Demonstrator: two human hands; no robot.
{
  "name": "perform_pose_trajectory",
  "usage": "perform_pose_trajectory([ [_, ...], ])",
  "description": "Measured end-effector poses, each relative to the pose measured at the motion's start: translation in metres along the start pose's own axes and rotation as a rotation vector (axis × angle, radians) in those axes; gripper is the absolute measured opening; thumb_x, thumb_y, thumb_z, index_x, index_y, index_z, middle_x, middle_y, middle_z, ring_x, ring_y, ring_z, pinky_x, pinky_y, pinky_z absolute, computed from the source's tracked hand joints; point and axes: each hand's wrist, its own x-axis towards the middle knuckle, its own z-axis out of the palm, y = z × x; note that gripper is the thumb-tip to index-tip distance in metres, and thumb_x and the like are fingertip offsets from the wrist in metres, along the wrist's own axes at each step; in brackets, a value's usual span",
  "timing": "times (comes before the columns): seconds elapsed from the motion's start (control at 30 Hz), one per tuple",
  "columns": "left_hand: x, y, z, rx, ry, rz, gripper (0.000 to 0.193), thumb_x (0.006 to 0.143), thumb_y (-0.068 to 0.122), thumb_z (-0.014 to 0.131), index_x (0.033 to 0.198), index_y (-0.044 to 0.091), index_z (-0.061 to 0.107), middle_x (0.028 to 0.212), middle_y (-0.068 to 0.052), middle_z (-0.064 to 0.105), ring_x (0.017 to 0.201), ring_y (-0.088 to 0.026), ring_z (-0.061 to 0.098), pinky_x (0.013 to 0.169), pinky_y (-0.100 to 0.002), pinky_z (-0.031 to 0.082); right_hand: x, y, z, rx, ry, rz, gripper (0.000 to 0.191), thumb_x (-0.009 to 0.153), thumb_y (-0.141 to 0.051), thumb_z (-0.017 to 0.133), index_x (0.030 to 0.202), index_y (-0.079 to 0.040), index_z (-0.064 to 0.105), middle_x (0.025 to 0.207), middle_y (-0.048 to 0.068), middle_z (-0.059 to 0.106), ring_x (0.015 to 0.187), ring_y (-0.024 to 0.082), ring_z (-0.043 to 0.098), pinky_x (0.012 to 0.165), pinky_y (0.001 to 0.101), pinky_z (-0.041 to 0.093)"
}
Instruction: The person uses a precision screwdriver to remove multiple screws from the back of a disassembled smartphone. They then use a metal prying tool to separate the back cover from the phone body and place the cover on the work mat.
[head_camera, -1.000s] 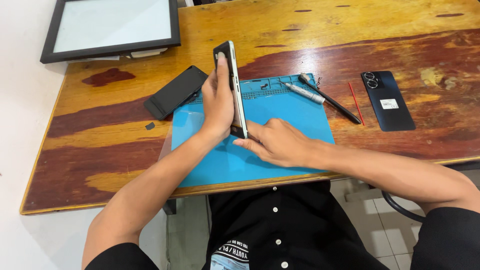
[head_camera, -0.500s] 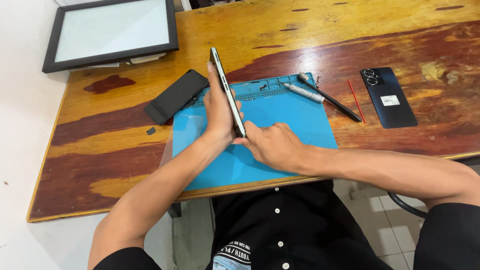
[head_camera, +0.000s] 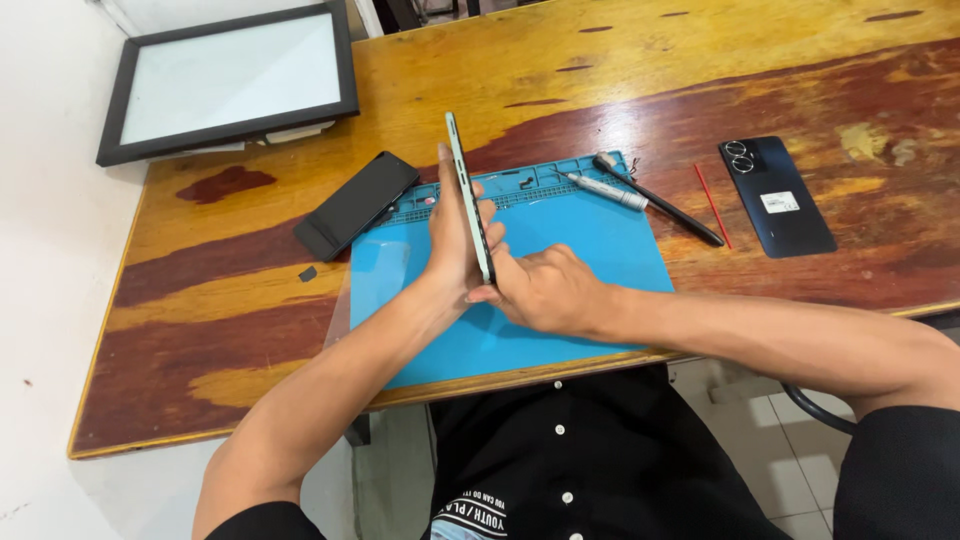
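the phone (head_camera: 468, 200) stands on edge above the blue repair mat (head_camera: 590, 240), clamped between my hands: my left hand (head_camera: 452, 240) grips its back, my right hand (head_camera: 540, 290) pinches its lower end. a black phone (head_camera: 356, 204) lies left on the tabletop (head_camera: 220, 290), tools (head_camera: 640, 195) to the right.

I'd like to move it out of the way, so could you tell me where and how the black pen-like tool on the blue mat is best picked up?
Grip the black pen-like tool around the middle of its slim shaft, coming from above with the right hand. It lies flat and slantwise, half on the blue mat, half on the table. The grey tool beside its upper end crowds that end; the middle looks free.
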Motion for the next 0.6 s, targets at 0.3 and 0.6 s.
perform_pose_trajectory([
  [0.3,0.006,0.021,-0.012,0.106,-0.026,0.442,0.051,0.102,0.061,0.047,0.084,0.013,0.053,0.063,0.005,0.046,0.048,-0.007,0.041,0.042,-0.026,0.035,0.014,0.011,-0.027,0.148,-0.091,0.145,0.041,0.091,-0.037,0.079,0.089,-0.004,0.054,0.054,0.01,0.057,0.043,0.03,0.057,0.041,0.0403,0.043],
  [0.6,0.018,0.039,-0.02,0.317,0.028,0.767,0.037,0.108,0.042,0.055,0.103,0.006,0.061,0.087,0.0,0.066,0.07,-0.002,0.059,0.06,-0.022,0.05,0.026,0.043,-0.052,0.189,-0.095,0.366,0.027,0.092,-0.027,0.075,0.1,-0.005,0.064,0.048,0.004,0.042,0.037,0.017,0.044,0.04,0.0356,0.033],
])
